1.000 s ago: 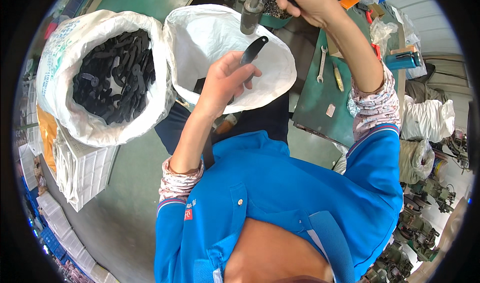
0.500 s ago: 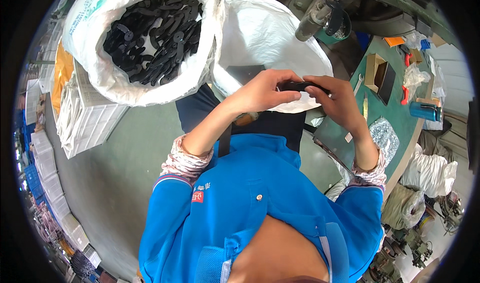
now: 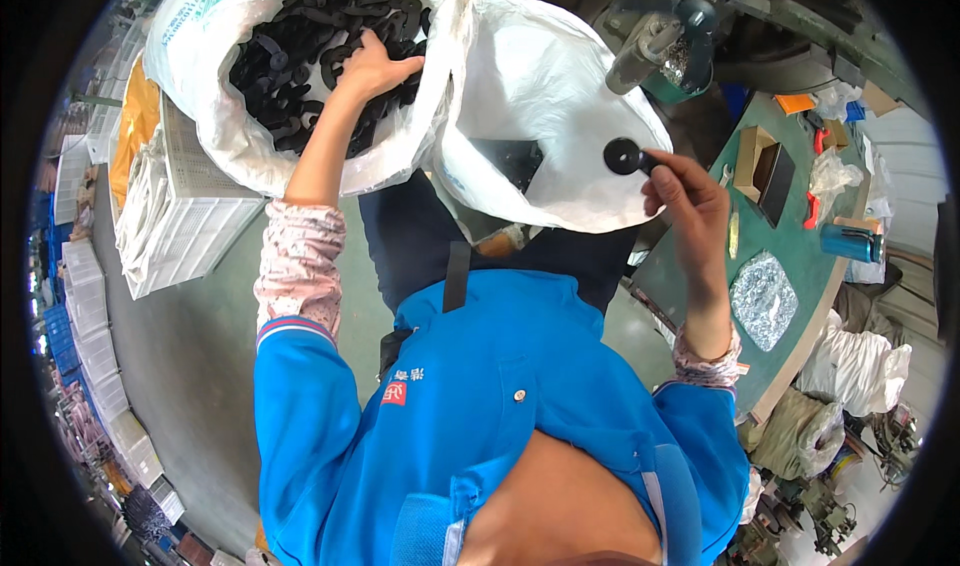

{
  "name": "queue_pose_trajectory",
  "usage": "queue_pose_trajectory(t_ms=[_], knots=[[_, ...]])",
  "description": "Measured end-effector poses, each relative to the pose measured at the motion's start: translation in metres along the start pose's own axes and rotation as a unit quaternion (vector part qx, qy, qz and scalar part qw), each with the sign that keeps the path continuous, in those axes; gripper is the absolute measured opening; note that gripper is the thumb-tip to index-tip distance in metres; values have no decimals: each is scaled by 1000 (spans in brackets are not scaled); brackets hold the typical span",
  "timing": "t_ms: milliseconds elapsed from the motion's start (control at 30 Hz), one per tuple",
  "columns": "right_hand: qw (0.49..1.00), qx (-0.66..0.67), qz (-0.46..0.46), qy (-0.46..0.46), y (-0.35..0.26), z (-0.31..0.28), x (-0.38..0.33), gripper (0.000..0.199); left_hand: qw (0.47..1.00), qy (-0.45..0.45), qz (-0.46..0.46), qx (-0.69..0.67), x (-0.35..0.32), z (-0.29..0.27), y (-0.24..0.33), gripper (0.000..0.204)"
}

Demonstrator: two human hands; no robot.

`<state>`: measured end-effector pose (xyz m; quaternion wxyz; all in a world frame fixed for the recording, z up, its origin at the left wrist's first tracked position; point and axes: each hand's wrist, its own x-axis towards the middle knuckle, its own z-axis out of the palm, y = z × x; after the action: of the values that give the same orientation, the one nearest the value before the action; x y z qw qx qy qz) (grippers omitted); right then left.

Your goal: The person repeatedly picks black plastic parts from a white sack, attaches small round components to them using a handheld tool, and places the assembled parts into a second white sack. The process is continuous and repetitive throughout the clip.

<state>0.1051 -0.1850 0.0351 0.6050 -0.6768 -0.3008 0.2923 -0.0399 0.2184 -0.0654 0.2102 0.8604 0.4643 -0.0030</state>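
My left hand point(image 3: 372, 66), which met the right over one black part half a second ago, now digs its fingers into the black parts in the left white sack point(image 3: 200, 116); my right hand point(image 3: 690, 201) pinches that black round-ended part point(image 3: 626, 156) over the nearly empty right sack point(image 3: 540, 86).

Two white sacks point(image 3: 560, 96) counted: one beside counter point(image 3: 800, 266), one farther off, heaped with black parts point(image 3: 300, 56), too many for counting. One black disc point(image 3: 623, 156) held.

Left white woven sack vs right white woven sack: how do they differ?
The left white woven sack is heaped with black moulded parts; the left hand rests in it. The right white woven sack shows only few dark pieces. The right hand holds a black round part over it. Both stand open.
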Motion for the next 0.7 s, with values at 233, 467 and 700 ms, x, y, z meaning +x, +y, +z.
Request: queue_pose_trajectory(t_ms=[233,467,700], knots=[[999,46,28,5,10,20,-17,24,983,-128,-13,131,12,-1,27,119],[996,79,48,1,22,28,-17,22,966,-215,128,71,3,-32,-3,111],[996,77,51,-14,28,41,-17,22,977,-154,133,64,9,-21,-5,87]])
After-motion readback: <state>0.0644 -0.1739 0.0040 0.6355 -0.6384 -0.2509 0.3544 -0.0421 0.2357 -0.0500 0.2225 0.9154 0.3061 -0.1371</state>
